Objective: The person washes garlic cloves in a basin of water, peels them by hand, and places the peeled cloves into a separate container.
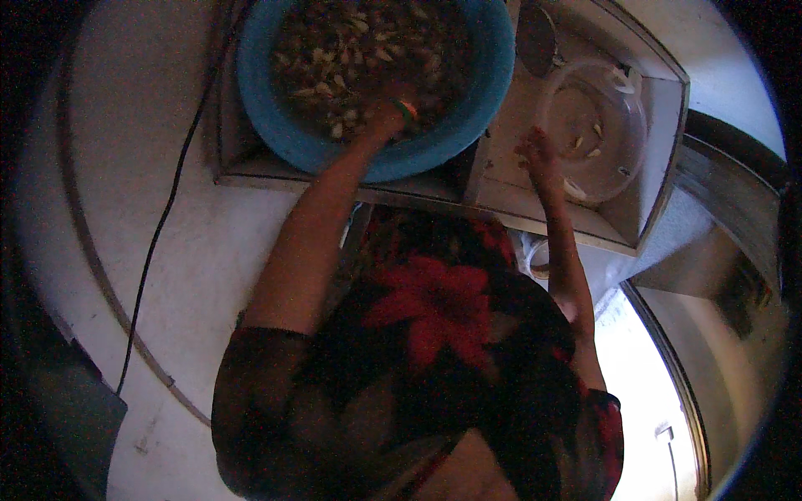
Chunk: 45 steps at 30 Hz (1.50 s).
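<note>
A large blue plastic tub [282, 141] holds a heap of small pale, elongated pieces [376, 53] that look like garlic cloves, mixed with darker bits. My left hand [398, 103], with a green and orange band at the wrist, reaches into the near part of the tub; its fingers are in shadow among the pieces, so its grasp cannot be made out. Right of the tub, my right hand [537, 150] is at the left rim of a clear round plastic container [636, 134]. A few pale pieces [589, 139] lie in that container. The right fingers are blurred.
Both containers stand within a raised-edge, tray-like frame [564, 230] with a divider. A dark round object [536, 41] lies between them. A black cable [166, 213] runs down the left side. Below the frame, near my right forearm, is a small clear container [537, 260].
</note>
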Motion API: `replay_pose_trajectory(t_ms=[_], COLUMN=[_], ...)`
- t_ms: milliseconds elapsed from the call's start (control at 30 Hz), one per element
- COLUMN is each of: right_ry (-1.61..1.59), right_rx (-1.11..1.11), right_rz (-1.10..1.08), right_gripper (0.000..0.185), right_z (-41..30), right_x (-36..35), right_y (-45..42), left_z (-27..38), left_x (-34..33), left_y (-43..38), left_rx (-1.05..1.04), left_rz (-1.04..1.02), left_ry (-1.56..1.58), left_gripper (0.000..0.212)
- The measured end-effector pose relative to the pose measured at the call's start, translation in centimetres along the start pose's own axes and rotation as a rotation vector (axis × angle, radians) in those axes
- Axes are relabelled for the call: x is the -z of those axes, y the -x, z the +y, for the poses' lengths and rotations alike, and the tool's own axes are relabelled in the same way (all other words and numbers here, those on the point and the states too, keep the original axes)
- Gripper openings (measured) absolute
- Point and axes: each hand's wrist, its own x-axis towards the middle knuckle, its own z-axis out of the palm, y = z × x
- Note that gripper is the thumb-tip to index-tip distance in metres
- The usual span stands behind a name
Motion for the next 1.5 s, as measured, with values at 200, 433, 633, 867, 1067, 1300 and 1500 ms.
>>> replay_pose_trajectory(t_ms=[200,433,633,867,1067,1300,1500], right_ry=[-0.261,-0.395,-0.249,0.538,0.048,-0.308,-0.387], right_rx=[0.309,0.329,0.362,0.668,0.55,0.633,0.332], right_rz=[-0.034,-0.283,-0.277,-0.132,-0.237,-0.308,-0.321], right_gripper=[0.029,0.031,0.029,0.022,0.025,0.025,0.017], right_z=[-8.5,-12.1,-12.8,-11.3,-8.1,-14.0,-13.6], right_x=[-2.4,-9.3,-10.3,-12.0,-10.3,-10.2,-10.5], right_y=[0.1,-0.8,-0.4,-1.5,-2.9,1.2,0.7], left_z=[3.3,2.3,3.2,-4.1,-0.7,-0.5,0.1], left_x=[8.7,12.7,13.8,8.6,16.0,18.1,17.0], left_y=[3.8,7.3,8.1,7.8,8.6,9.0,9.3], left_rx=[0.4,0.227,0.033,-0.053,-0.006,0.114,0.081], left_rz=[-0.021,-0.065,0.253,0.38,0.018,-0.374,-0.388], left_ry=[1.156,1.518,0.671,0.227,0.368,0.761,1.131], left_gripper=[0.023,0.023,0.02,0.013,0.019,0.026,0.031])
